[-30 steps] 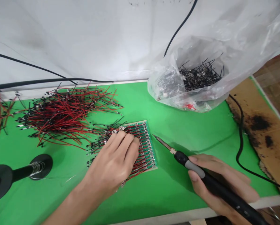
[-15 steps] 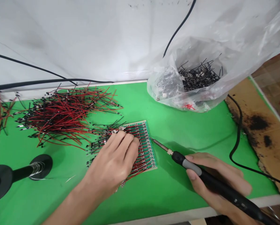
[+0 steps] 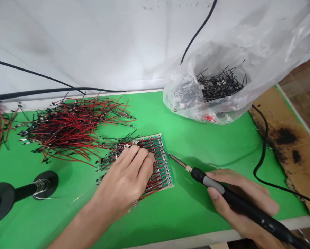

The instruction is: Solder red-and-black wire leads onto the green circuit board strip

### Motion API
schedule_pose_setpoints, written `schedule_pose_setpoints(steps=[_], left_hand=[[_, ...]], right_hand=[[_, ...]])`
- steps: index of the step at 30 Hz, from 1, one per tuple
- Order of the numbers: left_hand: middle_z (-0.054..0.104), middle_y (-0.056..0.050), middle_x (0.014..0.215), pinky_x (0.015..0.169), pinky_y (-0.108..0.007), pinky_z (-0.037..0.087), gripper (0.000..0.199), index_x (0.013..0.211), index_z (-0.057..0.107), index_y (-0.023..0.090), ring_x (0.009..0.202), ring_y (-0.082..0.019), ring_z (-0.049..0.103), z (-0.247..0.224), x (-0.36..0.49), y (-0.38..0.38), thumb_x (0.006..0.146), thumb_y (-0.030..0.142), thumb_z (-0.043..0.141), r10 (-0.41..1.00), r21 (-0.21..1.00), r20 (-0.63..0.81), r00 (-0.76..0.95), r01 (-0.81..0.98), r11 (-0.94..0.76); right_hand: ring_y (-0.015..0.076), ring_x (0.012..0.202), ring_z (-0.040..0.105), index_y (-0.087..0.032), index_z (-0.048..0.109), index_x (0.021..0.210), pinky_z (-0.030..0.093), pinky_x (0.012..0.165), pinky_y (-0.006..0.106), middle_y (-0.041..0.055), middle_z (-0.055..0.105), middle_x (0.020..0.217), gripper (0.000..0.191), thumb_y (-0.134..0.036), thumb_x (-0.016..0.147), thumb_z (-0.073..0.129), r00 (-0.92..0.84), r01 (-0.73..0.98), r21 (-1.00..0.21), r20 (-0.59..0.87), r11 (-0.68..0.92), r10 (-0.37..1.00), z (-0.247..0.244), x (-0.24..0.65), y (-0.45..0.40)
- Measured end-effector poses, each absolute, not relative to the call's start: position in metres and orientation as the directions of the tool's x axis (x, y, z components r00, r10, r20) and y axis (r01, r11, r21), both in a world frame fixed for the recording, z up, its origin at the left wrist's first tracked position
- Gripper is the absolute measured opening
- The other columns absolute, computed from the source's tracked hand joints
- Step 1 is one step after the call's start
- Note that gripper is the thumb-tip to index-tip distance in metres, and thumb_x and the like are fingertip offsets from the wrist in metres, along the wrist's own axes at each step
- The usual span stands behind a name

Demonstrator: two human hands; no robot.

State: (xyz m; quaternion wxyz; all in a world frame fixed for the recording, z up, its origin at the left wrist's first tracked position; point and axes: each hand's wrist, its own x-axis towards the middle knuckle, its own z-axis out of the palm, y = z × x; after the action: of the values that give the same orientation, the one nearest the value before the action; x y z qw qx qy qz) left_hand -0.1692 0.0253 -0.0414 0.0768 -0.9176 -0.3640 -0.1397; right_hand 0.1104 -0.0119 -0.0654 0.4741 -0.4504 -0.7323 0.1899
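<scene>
A green circuit board (image 3: 163, 155) with rows of red and black wires lies on the green mat. My left hand (image 3: 130, 171) rests over the wires on the board's left part, its fingers curled and pressed together; what lies under the fingertips is hidden. In my right hand (image 3: 238, 197) is a black and grey soldering iron (image 3: 217, 185), held like a pen between thumb and fingers. Its metal tip points left and sits near the board's right edge.
A heap of red and black wires (image 3: 69, 128) lies at the left, with a solder spool (image 3: 24, 190) in front. An open plastic bag (image 3: 181, 95) of black wired parts stands at the back right. A black cable (image 3: 264, 148) crosses scorched cardboard (image 3: 284, 117).
</scene>
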Motion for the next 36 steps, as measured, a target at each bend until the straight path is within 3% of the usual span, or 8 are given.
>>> schedule_pose_setpoints(steps=[6,22,36], left_hand=[[0.065,-0.015,0.104,0.089,-0.048,0.051,0.021,0.112,0.063,0.001,0.099,-0.03,0.057,-0.0417,-0.1695,0.0244,0.093,0.009,0.063,0.654,-0.024,0.317,0.687,0.695,-0.718],[0.066,-0.014,0.101,0.086,-0.047,0.051,0.017,0.11,0.062,0.001,0.098,-0.028,0.059,-0.0404,-0.1681,0.026,0.096,0.01,0.061,0.657,-0.002,0.337,0.675,0.698,-0.716],[0.067,-0.013,0.096,0.083,-0.047,0.054,0.013,0.106,0.064,0.001,0.094,-0.026,0.061,-0.0382,-0.1658,0.0287,0.094,0.007,0.062,0.659,0.022,0.353,0.665,0.698,-0.716]], right_hand=[[0.0194,0.072,0.075,-0.017,0.07,0.106,0.064,0.064,0.027,0.0057,0.075,0.085,0.03,-0.005,0.08,0.071,-0.132,0.483,-0.707,0.525,0.517,0.841,-0.062,0.1074,-0.0103],[0.0177,0.074,0.075,-0.017,0.071,0.106,0.064,0.068,0.025,0.005,0.075,0.087,0.029,-0.005,0.08,0.072,-0.142,0.482,-0.713,0.509,0.508,0.849,-0.0626,0.1081,-0.0093],[0.0202,0.074,0.075,-0.018,0.071,0.108,0.065,0.066,0.029,0.0061,0.075,0.088,0.032,-0.004,0.079,0.072,-0.137,0.467,-0.731,0.495,0.497,0.858,-0.0647,0.1092,-0.0108]])
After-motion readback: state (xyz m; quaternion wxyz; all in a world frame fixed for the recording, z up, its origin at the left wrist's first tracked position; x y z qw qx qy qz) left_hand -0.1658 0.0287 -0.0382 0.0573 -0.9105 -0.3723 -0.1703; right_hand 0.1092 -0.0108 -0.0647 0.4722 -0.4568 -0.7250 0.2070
